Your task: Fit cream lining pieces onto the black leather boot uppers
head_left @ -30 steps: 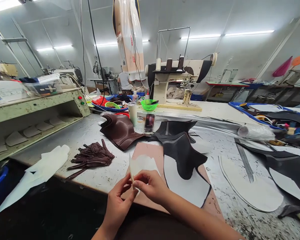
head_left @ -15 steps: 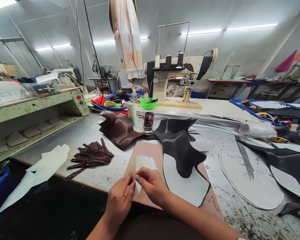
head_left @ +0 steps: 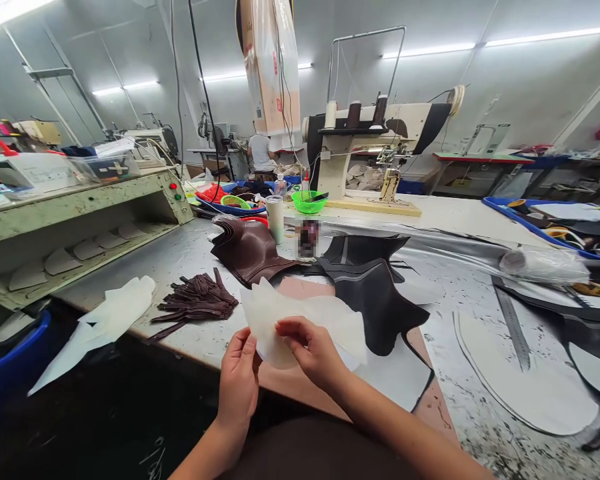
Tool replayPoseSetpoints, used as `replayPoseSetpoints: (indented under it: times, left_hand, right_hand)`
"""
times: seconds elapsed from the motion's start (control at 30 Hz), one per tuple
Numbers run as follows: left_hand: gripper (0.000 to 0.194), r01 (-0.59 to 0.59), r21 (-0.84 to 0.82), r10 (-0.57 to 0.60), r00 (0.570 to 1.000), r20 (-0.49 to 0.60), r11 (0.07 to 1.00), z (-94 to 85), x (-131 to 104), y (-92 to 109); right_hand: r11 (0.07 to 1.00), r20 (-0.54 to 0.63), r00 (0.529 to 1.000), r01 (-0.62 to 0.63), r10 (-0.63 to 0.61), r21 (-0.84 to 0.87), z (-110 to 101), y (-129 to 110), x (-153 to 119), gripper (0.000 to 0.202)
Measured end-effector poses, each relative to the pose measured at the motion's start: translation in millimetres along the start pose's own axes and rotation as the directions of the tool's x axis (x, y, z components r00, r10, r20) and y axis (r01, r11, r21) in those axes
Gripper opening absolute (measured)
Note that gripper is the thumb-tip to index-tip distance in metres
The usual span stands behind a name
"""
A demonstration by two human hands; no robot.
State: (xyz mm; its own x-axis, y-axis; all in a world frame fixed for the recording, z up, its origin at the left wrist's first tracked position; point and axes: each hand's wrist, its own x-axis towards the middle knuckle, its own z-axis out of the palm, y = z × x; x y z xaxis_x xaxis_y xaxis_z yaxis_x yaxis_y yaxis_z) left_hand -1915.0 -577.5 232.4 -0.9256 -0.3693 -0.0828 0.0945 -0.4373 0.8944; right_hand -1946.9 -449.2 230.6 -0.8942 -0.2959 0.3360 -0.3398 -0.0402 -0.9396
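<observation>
My left hand [head_left: 241, 373] is closed, with thumb and fingers pinching the left edge of a thin off-white cut sheet [head_left: 267, 310]. My right hand [head_left: 316, 352] has its fingers curled in a pinch at the face of that sheet; the exact grip is partly hidden. The sheet is held above a pink board [head_left: 303, 288]. Black leather pieces with pale lining [head_left: 367, 300] overlap the board on the right. Behind it, a folded stack of brown leather pieces [head_left: 255, 247] lies beside a bundle of dark brown strips [head_left: 200, 297].
White cut pieces [head_left: 115, 313] hang over the table's left edge near a blue tub [head_left: 17, 350]. On the right lie a metal ruler [head_left: 513, 323] and large pale pieces [head_left: 523, 383]. A cup [head_left: 275, 220], green basket [head_left: 310, 202] and sewing machine [head_left: 360, 153] stand behind.
The off-white sheet, seen nearly edge-on before, now faces me broadly, spread across the board. My hands have moved slightly apart. The whole view has shifted, with things appearing further right.
</observation>
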Motion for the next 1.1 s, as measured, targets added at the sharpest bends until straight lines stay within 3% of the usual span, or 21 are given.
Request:
replayPoseSetpoints:
  times: [0.23,0.43,0.53,0.8,0.93,1.0,1.1]
  left_hand:
    - [0.03,0.138,-0.093,-0.131,0.989,0.072,0.986,-1.1,-5.0,1.4]
    - [0.029,0.109,-0.058,-0.105,0.992,0.064,0.992,-4.9,-6.3,0.3]
    - [0.02,0.108,-0.071,-0.103,0.993,0.061,0.992,-6.7,-5.0,-2.7]
    - [0.023,-0.014,0.091,0.004,0.994,0.109,0.996,-18.5,2.8,-4.2]
    - [0.023,-0.023,0.178,-0.012,0.981,0.192,0.984,-22.5,4.1,1.0]
    - [0.025,-0.02,0.152,-0.01,0.981,0.194,0.988,-21.1,4.2,6.1]
    - [0.028,-0.027,0.002,0.027,0.995,0.092,1.0,-18.4,6.9,17.4]
  right_hand:
    - [0.963,0.088,0.988,0.141,-0.124,-0.229,1.7,2.4,0.3,0.024]
    - [0.923,0.114,0.979,0.197,-0.168,-0.331,2.3,3.1,1.2,0.029]
    - [0.926,0.123,0.979,0.195,-0.163,-0.324,2.7,1.6,1.7,0.031]
    - [0.94,0.087,0.966,0.256,-0.242,-0.225,4.8,-3.6,0.3,0.019]
    - [0.96,0.112,0.97,0.233,-0.217,-0.157,1.2,-9.2,2.9,0.013]
    - [0.963,0.147,0.965,0.236,-0.216,-0.134,-3.7,-9.8,5.0,0.015]
    - [0.949,0.152,0.967,0.235,-0.206,-0.209,-18.5,-5.8,7.3,0.024]
